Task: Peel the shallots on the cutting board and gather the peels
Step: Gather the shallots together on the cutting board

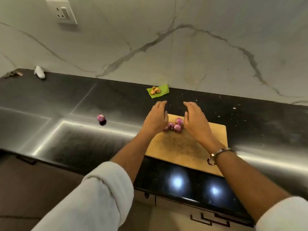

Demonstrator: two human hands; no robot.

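Several purple shallots (175,125) lie bunched near the far left corner of the wooden cutting board (180,147). My left hand (156,117) hovers just left of them, fingers straight and holding nothing. On the other side of the shallots is my right hand (195,119), also flat and empty, palm turned toward the left hand. The two hands flank the shallots. One more purple shallot (101,118) sits alone on the black counter, well to the left of the board.
A green leaf (164,90) with small brown pieces (155,90) lies at the back of the black counter (66,100) by the marble wall. A white object (39,72) lies far left. White specks dot the counter on the right.
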